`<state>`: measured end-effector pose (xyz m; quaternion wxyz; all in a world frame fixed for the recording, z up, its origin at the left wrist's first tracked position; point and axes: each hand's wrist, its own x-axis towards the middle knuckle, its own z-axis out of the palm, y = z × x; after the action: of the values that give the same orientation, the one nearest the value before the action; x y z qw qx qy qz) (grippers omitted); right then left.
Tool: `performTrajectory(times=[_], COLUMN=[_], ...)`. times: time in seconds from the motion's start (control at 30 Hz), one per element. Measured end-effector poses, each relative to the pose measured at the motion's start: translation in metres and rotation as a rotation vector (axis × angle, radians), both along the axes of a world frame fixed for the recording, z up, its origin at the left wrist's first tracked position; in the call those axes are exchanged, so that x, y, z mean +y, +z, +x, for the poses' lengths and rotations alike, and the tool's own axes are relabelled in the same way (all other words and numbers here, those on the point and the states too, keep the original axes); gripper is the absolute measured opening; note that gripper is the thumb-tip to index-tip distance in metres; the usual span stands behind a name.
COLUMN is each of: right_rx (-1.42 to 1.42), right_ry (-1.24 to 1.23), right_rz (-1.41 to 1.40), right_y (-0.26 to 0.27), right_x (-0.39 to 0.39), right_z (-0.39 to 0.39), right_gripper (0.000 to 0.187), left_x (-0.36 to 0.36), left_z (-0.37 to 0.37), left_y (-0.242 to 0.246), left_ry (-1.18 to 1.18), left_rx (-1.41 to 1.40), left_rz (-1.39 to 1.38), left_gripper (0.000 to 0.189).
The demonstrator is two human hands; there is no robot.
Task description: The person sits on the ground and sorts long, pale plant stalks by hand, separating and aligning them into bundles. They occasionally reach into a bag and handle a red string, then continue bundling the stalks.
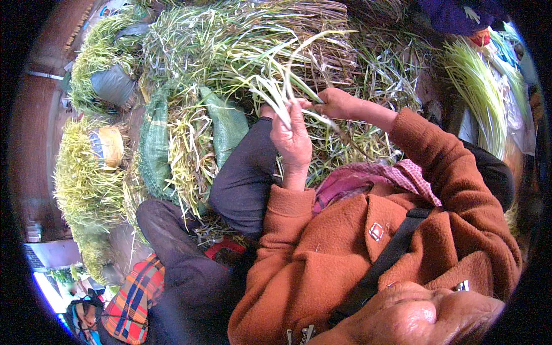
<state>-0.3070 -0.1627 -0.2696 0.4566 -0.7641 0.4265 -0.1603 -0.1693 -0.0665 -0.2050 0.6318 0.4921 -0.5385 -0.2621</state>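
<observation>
My left hand (294,138) is raised before my knee, its thumb and fingers closed on a small bunch of pale chive-like stalks (271,95). Their leaves fan upward and to the left. Just right of it, my right hand (338,103) pinches green stalks (308,88) by their lower part; its fingertips are partly hidden. A thin, blurred strand hangs below the right hand. Behind both hands lies a large heap of long green leaves (194,47), with brownish stems (323,47) at its right end.
A green woven sack (155,146) with yellowing leaves (192,151) lies left of my knee. Wrapped bundles of greens (86,172) line the far left. Loose trimmings (353,146) cover the ground by my lap. Long pale greens (478,95) lie right, near a person in purple (457,15). A plaid sleeve (138,297) shows lower left.
</observation>
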Motion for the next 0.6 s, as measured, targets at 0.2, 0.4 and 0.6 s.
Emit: performTrajectory(times=[0.2, 0.4, 0.6], right_rx=[0.622, 0.75, 0.571], right_ry=[0.113, 0.188, 0.24], right_rz=[-0.303, -0.217, -0.308], right_y=[-0.042, -0.056, 0.034], right_x=[0.014, 0.028, -0.001], right_z=[-0.043, -0.077, -0.084], right_gripper=[0.021, 0.037, 0.055], left_x=[0.008, 0.004, -0.007], left_z=[0.036, 0.047, 0.04], left_y=[0.044, 0.037, 0.006], left_ry=[0.244, 0.189, -0.032], left_rx=[0.365, 0.528, 0.875], left_rz=[-0.011, 0.039, 0.151], left_gripper=[0.025, 0.024, 0.023])
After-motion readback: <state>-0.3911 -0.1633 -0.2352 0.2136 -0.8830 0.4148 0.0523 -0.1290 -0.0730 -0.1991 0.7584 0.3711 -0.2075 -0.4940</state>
